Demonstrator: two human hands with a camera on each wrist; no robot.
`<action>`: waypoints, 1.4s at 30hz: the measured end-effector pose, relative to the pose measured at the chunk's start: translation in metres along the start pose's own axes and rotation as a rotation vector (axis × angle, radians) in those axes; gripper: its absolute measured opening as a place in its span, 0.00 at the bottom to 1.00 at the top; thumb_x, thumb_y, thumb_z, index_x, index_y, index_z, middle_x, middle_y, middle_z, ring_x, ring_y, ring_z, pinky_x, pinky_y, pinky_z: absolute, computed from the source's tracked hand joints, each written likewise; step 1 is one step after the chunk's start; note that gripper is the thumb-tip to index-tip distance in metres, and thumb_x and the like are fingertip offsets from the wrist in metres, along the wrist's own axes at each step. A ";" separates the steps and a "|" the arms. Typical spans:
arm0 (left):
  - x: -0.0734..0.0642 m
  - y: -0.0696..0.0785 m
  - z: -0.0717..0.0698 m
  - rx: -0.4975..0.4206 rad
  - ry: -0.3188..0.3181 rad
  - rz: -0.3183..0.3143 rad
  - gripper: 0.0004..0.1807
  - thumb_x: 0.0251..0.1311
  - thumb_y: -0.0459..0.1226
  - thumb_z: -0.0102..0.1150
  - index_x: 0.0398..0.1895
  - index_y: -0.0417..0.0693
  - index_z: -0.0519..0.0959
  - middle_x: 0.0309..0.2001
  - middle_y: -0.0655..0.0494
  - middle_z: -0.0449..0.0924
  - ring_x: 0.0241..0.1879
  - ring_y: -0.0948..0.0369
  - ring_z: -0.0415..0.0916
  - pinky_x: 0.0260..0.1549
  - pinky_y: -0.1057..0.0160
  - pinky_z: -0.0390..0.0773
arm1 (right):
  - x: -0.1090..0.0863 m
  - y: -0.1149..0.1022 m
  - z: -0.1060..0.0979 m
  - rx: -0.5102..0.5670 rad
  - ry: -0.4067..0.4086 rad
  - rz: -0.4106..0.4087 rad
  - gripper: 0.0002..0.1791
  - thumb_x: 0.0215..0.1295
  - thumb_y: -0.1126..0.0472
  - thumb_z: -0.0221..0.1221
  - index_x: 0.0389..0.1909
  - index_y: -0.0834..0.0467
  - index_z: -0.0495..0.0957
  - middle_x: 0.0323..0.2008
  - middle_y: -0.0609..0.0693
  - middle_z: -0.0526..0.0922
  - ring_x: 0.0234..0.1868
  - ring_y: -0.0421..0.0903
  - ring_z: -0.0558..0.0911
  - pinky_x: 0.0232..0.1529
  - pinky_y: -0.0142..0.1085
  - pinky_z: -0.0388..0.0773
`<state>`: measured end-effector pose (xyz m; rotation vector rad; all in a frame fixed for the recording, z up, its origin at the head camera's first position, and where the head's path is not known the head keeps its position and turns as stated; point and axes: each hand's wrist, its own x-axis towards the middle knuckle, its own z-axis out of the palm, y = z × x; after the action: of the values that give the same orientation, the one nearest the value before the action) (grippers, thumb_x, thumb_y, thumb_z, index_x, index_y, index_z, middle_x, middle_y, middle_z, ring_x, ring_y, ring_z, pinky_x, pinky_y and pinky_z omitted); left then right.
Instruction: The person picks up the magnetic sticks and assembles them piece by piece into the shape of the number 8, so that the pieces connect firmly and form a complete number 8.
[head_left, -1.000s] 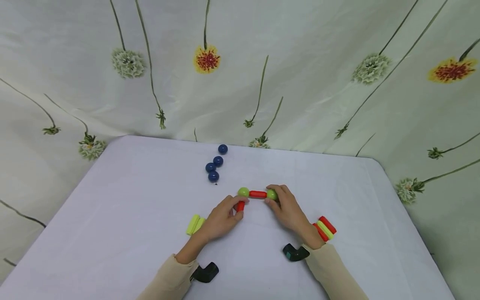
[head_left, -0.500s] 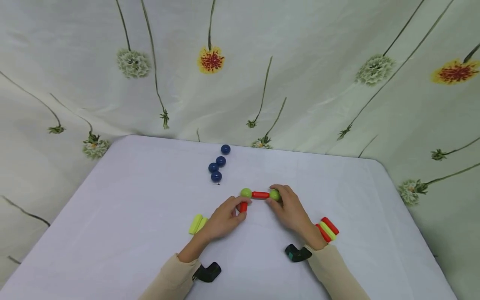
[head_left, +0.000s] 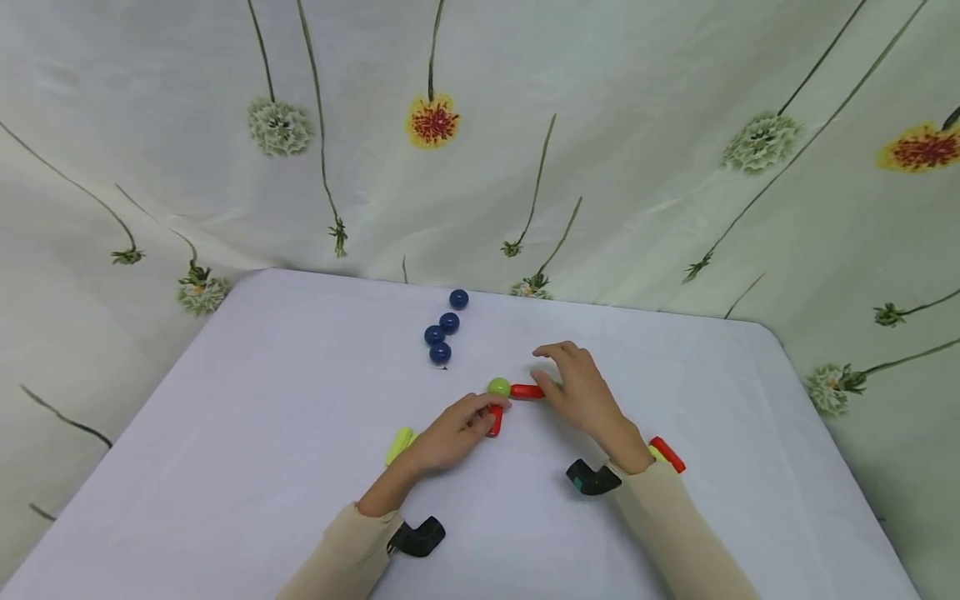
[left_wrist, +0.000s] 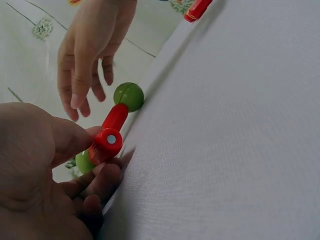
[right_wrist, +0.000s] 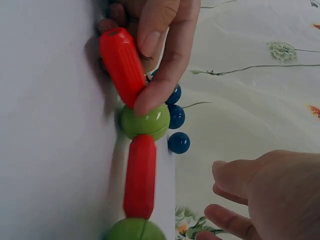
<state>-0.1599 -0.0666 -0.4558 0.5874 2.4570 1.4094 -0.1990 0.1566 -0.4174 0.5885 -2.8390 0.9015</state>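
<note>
My left hand (head_left: 450, 437) pinches a red magnetic rod (head_left: 494, 422) between thumb and fingers; its round metal end faces the camera in the left wrist view. The rod's far end meets a green ball (head_left: 498, 387). From that ball a second red rod (head_left: 527, 392) runs right to another green ball (left_wrist: 129, 97), which my right hand hides in the head view. My right hand (head_left: 585, 396) hovers with spread, slightly bent fingers, holding nothing, just above and beside that right-hand ball.
Several dark blue balls (head_left: 440, 353) lie in a loose row farther back on the white table (head_left: 300, 375). Yellow rods (head_left: 400, 446) rest beside the left forearm, partly covered. By the right wrist lies a red rod (head_left: 667, 454) against a yellow one. A flowered cloth (head_left: 637, 208) hangs behind.
My right hand has let go of the right green ball and lifted up off it. The left hand keeps its pinch on the rod. The view has shifted slightly.
</note>
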 end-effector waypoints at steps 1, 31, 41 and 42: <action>0.000 0.000 0.000 -0.007 -0.007 0.002 0.19 0.72 0.31 0.46 0.61 0.47 0.78 0.40 0.52 0.72 0.40 0.59 0.67 0.40 0.63 0.69 | 0.005 -0.004 -0.001 -0.007 -0.009 -0.011 0.18 0.69 0.59 0.62 0.57 0.61 0.79 0.55 0.59 0.79 0.52 0.57 0.78 0.52 0.50 0.77; -0.008 0.000 -0.005 -0.061 -0.066 0.052 0.18 0.72 0.29 0.44 0.61 0.42 0.75 0.49 0.49 0.75 0.45 0.58 0.69 0.48 0.63 0.72 | 0.160 -0.035 0.034 -0.082 -0.374 -0.125 0.22 0.75 0.71 0.45 0.66 0.58 0.74 0.70 0.59 0.67 0.73 0.55 0.65 0.72 0.48 0.62; -0.006 -0.003 -0.007 -0.047 -0.062 0.072 0.19 0.73 0.29 0.43 0.62 0.43 0.75 0.51 0.49 0.76 0.45 0.59 0.69 0.48 0.64 0.72 | 0.178 -0.026 0.048 -0.070 -0.409 -0.178 0.24 0.73 0.73 0.45 0.67 0.58 0.73 0.73 0.61 0.62 0.76 0.57 0.59 0.75 0.48 0.55; -0.007 -0.003 -0.007 -0.049 -0.064 0.069 0.19 0.73 0.29 0.43 0.62 0.43 0.75 0.52 0.49 0.76 0.45 0.59 0.69 0.49 0.64 0.72 | 0.179 -0.025 0.050 -0.078 -0.419 -0.181 0.24 0.74 0.72 0.45 0.66 0.59 0.73 0.73 0.61 0.63 0.76 0.57 0.60 0.76 0.47 0.55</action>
<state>-0.1573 -0.0763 -0.4547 0.7019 2.3672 1.4491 -0.3527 0.0499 -0.4066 1.1214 -3.0881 0.7013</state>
